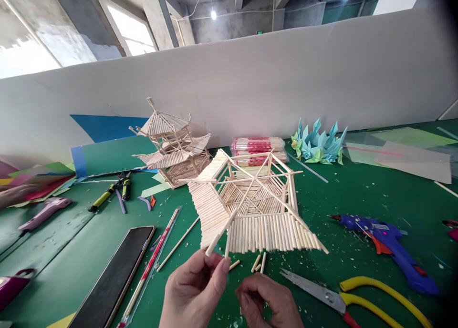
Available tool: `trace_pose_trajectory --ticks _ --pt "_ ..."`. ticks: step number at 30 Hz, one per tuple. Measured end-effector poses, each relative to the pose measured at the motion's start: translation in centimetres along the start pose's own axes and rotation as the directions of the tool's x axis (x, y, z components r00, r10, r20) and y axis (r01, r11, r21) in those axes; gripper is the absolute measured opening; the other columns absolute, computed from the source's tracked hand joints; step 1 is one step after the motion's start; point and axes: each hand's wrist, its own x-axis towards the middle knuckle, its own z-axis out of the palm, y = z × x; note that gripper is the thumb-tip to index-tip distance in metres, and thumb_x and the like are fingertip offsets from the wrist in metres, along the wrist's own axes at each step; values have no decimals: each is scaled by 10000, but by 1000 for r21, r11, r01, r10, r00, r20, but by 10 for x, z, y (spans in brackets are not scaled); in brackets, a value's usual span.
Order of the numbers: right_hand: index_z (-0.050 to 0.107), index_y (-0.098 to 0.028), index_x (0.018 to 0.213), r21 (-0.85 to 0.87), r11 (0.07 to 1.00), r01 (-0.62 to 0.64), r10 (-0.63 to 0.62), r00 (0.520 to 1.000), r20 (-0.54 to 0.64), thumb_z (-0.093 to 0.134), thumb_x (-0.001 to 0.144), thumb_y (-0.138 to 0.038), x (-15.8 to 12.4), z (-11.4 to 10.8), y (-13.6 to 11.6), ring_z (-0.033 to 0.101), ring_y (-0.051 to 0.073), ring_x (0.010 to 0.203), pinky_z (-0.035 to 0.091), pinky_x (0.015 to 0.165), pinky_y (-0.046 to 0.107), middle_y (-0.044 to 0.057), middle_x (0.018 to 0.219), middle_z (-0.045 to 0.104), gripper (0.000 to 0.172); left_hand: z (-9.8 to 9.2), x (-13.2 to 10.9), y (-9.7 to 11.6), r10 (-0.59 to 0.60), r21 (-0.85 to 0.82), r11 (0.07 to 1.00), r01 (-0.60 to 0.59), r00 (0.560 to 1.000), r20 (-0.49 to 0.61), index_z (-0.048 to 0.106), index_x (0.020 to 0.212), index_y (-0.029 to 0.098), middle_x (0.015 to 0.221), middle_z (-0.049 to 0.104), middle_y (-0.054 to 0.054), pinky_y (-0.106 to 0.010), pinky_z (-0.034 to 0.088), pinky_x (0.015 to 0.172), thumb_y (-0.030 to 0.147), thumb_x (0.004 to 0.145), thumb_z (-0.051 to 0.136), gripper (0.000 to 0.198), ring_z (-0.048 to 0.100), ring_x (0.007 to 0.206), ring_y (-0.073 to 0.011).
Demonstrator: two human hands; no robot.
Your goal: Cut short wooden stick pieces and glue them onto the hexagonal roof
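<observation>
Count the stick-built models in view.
2: a pagoda by the white wall, and an upturned roof frame nearer, held at a corner stick by the left hand.

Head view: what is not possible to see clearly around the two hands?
All in the head view:
- Right hand: fingers curled under, palm hidden; any held thing cannot be told.
- Left hand, pinching the stick roof: wrist cut off by bottom edge.
- Yellow-handled shears: handles run past the bottom edge.
- Pink object: cut by left edge.
</observation>
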Motion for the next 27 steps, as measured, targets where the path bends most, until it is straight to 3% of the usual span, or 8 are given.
trace_pose_trajectory --ticks 9,13,21,27 --pt "608 -187 713 -11 1000 12 -12 1000 2 470 789 -237 0 0 1 514 100 497 351 445 165 4 584 594 165 1 -1 2 -47 -30 998 48 999 20 664 619 182 631 597 5 -200 429 551 361 600 727 191 485 609 -135" --pt "602 -188 717 -16 1000 25 -25 1000 8 480 779 -220 0 -1 2 518 100 493 356 444 163 1 583 600 140 4 0 7 -69 -92 993 69 998 3 678 587 168 587 576 12 -191 406 517 329 570 751 177 457 567 -118" --pt "595 -182 707 -28 999 17 -16 1000 14 473 781 -217 0 -2 2 535 105 507 375 458 159 13 598 613 146 6 2 10 -240 -214 942 257 965 102 681 618 140 516 524 23 -175 344 465 330 597 744 201 387 492 -77" --pt "591 -183 698 -29 1000 9 -9 1000 6 486 780 -214 1 -2 -1 526 95 492 372 455 154 1 581 607 137 7 3 16 -297 -293 903 315 949 105 671 595 143 506 505 35 -161 345 463 287 582 755 167 383 476 -62"
